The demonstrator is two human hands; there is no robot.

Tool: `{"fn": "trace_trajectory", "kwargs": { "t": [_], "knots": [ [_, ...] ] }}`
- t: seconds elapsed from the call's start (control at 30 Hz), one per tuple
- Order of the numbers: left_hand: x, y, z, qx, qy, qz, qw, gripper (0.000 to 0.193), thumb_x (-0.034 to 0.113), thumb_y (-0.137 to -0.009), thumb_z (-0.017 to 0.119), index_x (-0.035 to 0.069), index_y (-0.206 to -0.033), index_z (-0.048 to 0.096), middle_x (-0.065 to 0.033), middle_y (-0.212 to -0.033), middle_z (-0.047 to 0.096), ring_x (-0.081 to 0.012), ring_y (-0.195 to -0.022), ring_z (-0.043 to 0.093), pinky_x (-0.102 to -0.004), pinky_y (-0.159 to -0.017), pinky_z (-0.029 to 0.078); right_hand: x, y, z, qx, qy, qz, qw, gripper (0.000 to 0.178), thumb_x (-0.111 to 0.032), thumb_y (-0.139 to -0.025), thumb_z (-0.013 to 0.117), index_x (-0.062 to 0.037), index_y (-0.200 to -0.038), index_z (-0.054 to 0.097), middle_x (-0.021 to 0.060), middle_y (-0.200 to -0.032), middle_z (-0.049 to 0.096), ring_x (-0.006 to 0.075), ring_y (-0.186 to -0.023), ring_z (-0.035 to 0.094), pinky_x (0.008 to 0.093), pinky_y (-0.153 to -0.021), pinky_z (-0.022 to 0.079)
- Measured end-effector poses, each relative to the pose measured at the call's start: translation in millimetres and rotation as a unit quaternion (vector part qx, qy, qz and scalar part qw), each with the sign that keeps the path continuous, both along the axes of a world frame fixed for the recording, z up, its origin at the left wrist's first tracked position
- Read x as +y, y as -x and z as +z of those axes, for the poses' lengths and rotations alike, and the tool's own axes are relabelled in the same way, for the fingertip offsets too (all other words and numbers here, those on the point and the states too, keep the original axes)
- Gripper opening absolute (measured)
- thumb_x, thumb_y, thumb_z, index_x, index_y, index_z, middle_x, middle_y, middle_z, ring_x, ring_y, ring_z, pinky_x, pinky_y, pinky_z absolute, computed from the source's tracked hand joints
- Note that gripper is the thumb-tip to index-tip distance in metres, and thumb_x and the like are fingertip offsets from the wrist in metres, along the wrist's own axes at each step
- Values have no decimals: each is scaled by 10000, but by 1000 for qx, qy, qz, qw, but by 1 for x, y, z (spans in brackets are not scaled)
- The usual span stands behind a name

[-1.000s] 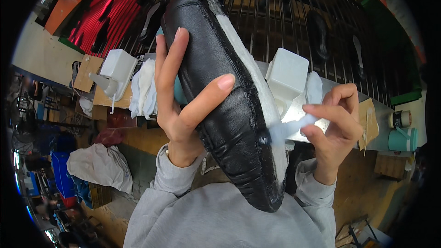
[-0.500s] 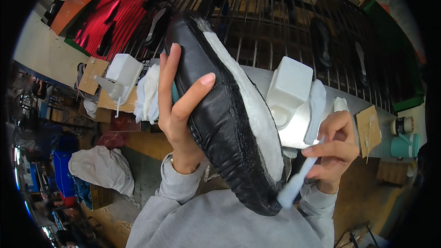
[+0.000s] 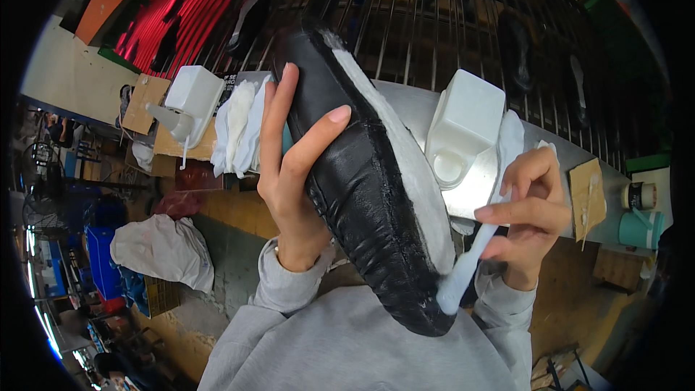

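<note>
My left hand (image 3: 293,166) grips a black leather shoe upper (image 3: 362,181) from its left side and holds it up, tilted, its sole side coated white. My right hand (image 3: 525,213) pinches a white brush (image 3: 467,264) whose tip touches the white sole edge near the shoe's lower end. Grey sleeves cover both my forearms.
A white glue tub (image 3: 463,127) stands on a metal bench (image 3: 420,112) behind the shoe. Another white container (image 3: 190,98) and white rags (image 3: 239,127) lie to the left. Further back stands a metal bar rack (image 3: 463,14). A teal cup (image 3: 641,228) is at the right.
My right hand came down from the tub with the brush and now strokes the sole edge near the shoe's lower end. My left hand keeps its hold, the shoe slightly re-angled.
</note>
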State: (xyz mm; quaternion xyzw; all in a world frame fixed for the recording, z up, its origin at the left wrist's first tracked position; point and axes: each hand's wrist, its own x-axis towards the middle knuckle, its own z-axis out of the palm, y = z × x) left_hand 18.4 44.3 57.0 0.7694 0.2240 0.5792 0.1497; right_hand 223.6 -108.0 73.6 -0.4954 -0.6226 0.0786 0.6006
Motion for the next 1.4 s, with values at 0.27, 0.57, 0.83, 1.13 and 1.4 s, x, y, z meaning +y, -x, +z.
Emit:
{"fn": "trace_trajectory", "kwargs": {
  "t": [0.27, 0.57, 0.83, 1.13, 1.4],
  "knots": [
    [-6, 6, -6, 32, 65, -5, 997, 620, 155, -685, 872, 129, -1262, 647, -269, -1463, 497, -448, -1329, 513, -473, -1098, 437, 2, -1, -5, 18, 18, 25, 999, 518, -442, -458, 933, -144, -870, 835, -31, -818, 430, 125, -756, 445, 252, -630, 312],
    [-21, 13, -9, 22, 214, -55, 975, 617, 34, -727, 816, 47, -1308, 611, -255, -1494, 459, -343, -1291, 566, -379, -1047, 474, 12, 3, -1, 31, -35, 70, 996, 539, -445, -426, 941, -154, -867, 836, -26, -819, 433, 129, -750, 446, 250, -620, 306],
    [-30, 19, -21, 19, 299, -104, 948, 631, 17, -769, 775, 27, -1352, 535, -241, -1487, 449, -293, -1282, 565, -357, -1039, 486, 30, 16, 6, 40, 7, 65, 997, 509, -396, -458, 959, -159, -891, 836, -26, -816, 444, 120, -730, 446, 246, -608, 294],
    [-42, 29, -24, 10, 404, -186, 896, 743, 56, -798, 784, 30, -1429, 394, -208, -1461, 439, -263, -1288, 551, -351, -1044, 509, 42, 12, 7, 31, -29, 124, 991, 507, -396, -452, 957, -159, -884, 837, -26, -805, 453, 122, -716, 451, 249, -600, 291],
    [-55, 40, -33, -76, 612, -371, 695, 856, 90, -824, 792, 32, -1498, 268, -179, -1438, 430, -236, -1294, 538, -346, -1048, 530, 57, 21, 5, 44, -30, 149, 987, 510, -402, -444, 958, -168, -880, 837, -30, -796, 456, 129, -725, 462, 250, -603, 298]
  ]
}}
